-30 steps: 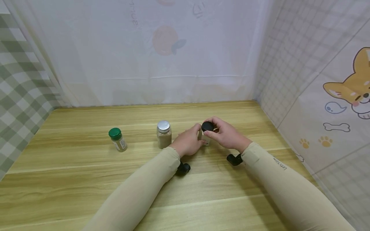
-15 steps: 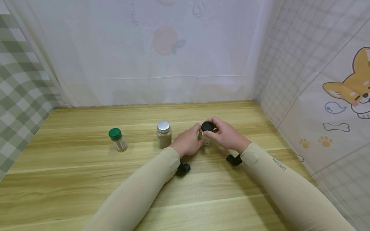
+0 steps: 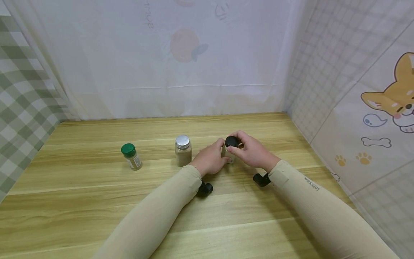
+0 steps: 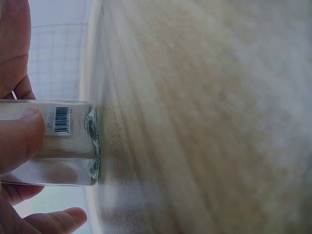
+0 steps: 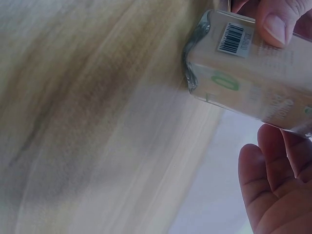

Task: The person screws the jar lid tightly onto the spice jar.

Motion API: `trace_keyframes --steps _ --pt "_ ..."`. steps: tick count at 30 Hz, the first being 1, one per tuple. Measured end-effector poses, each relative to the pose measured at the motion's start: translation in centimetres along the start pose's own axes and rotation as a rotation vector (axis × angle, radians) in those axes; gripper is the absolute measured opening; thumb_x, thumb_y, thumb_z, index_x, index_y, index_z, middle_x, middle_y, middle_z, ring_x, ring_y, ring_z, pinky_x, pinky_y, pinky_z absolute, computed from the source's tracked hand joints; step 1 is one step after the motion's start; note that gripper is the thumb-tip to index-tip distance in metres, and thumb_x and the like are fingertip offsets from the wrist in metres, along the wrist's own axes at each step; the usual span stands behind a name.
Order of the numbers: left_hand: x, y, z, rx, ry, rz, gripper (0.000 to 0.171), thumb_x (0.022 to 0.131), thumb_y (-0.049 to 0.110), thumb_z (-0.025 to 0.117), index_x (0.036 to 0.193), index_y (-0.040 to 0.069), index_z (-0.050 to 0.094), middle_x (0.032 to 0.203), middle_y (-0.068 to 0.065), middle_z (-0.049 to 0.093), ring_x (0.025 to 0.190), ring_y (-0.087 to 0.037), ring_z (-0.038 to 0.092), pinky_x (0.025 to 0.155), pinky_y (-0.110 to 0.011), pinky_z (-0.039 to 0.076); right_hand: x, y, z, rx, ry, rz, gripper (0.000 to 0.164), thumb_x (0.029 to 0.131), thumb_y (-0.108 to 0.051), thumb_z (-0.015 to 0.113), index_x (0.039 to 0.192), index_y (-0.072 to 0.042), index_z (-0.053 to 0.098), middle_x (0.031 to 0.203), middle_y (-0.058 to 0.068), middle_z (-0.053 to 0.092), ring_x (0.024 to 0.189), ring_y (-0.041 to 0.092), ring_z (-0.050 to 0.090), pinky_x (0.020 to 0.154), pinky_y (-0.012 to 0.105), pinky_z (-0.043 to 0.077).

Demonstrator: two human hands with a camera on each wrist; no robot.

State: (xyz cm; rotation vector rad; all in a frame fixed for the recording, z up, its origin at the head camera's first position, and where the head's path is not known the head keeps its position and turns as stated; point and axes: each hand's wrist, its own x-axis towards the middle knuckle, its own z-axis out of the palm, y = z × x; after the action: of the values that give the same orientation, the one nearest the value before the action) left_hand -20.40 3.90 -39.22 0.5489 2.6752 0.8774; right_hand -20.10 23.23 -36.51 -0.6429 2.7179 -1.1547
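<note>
A square glass spice jar (image 3: 230, 156) stands upright at the right of the table's middle, its label and barcode sticker showing in both wrist views. "Powder" seems to be printed on the label (image 5: 280, 105). My left hand (image 3: 210, 159) grips the jar's body, with the thumb (image 4: 22, 139) across one face. From above, my right hand (image 3: 253, 151) pinches the black lid (image 3: 231, 141) between thumb and fingers. In the left wrist view the thick glass base (image 4: 93, 146) is right at the wooden surface. The lid is outside both wrist views.
Left of my left hand stands a jar with a silver lid (image 3: 183, 151) and brown powder. Farther left is a smaller green-capped jar (image 3: 132, 157). Black wrist mounts (image 3: 205, 189) hang under both sleeves. Fabric walls (image 3: 323, 90) border the wooden table (image 3: 97, 201).
</note>
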Motion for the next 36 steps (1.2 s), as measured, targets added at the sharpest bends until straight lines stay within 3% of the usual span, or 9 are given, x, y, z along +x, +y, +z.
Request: trace_keyframes --steps 20,36 --pt "0.06 -0.01 0.04 -0.01 0.0 -0.003 0.037 0.102 0.044 0.069 0.123 0.022 0.048 0.096 -0.004 0.065 0.08 -0.023 0.061 0.067 -0.035 0.046 -0.01 -0.16 0.0 -0.026 -0.003 0.015 0.034 0.106 -0.023 0.067 0.13 -0.004 0.055 0.122 0.014 0.065 0.101 0.026 0.063 0.089 0.041 0.053" --pt "0.0 0.01 0.0 -0.02 0.003 0.003 0.035 0.102 0.042 0.069 0.12 0.021 0.049 0.099 -0.004 0.064 0.082 -0.023 0.06 0.068 -0.034 0.046 -0.07 -0.07 -0.08 -0.021 -0.018 0.01 0.033 0.106 -0.022 0.067 0.13 -0.004 0.055 0.122 0.015 0.065 0.103 0.03 0.063 0.088 0.041 0.053"
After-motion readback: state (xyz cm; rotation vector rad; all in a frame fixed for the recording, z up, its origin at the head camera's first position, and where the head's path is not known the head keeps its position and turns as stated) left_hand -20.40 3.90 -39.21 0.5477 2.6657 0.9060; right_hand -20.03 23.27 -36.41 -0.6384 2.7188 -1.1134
